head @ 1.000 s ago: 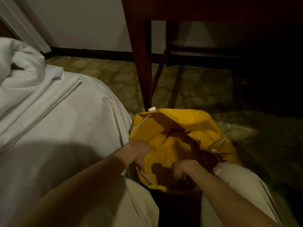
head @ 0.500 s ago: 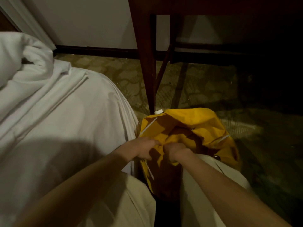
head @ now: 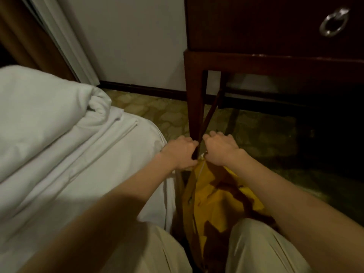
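Observation:
A yellow fabric bag (head: 212, 196) hangs between my knees, stretched upward from its top edge. My left hand (head: 181, 152) grips the top of the bag on the left, fingers curled. My right hand (head: 220, 148) grips the top on the right, just above a small metal ring on the bag. The two hands are side by side, almost touching, right in front of the wooden table leg (head: 194, 99). The bag's mouth is hidden behind my hands.
A white bed (head: 110, 154) with a bundled duvet (head: 49, 115) lies to my left. A dark wooden table with a ring drawer pull (head: 333, 22) stands ahead and to the right. Patterned carpet (head: 173, 117) covers the floor; my light trousers (head: 260, 247) frame the bag.
My hands have come together from the bag's open mouth and risen, drawing its top up and closed. The view has tilted upward, showing more of the table.

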`<state>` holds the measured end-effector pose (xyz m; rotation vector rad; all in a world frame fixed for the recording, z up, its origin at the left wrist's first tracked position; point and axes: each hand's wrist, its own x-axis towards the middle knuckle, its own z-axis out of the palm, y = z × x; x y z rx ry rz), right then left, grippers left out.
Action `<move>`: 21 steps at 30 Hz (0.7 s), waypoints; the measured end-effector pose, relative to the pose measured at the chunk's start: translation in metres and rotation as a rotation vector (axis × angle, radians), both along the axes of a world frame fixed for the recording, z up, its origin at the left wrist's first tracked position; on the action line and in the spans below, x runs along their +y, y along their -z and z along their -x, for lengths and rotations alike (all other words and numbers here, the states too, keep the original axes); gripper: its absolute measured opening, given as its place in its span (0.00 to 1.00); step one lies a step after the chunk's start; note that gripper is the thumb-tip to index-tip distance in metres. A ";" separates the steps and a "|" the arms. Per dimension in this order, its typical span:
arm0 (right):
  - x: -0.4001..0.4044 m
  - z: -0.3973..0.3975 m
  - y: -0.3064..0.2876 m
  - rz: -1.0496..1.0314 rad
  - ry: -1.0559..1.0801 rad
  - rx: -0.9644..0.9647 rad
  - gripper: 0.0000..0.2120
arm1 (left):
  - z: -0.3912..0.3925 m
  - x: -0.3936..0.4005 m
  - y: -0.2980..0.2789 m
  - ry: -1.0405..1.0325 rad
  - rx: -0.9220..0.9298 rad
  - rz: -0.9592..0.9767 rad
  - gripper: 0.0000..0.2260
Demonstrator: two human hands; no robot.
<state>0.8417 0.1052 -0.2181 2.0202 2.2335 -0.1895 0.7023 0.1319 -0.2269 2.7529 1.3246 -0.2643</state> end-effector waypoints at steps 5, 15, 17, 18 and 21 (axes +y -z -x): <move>0.010 -0.002 -0.040 -0.072 -0.054 0.024 0.21 | 0.008 0.010 -0.051 -0.074 -0.006 -0.094 0.27; 0.046 0.073 -0.136 -0.220 -0.279 0.165 0.20 | 0.090 0.007 -0.175 -0.312 -0.005 -0.242 0.21; 0.050 0.103 -0.153 -0.274 -0.349 0.204 0.19 | 0.119 0.006 -0.196 -0.372 -0.011 -0.265 0.20; 0.051 0.118 -0.160 -0.289 -0.386 0.228 0.19 | 0.135 0.006 -0.205 -0.408 -0.009 -0.268 0.20; 0.051 0.159 -0.175 -0.286 -0.468 0.323 0.17 | 0.184 -0.001 -0.222 -0.530 0.056 -0.284 0.23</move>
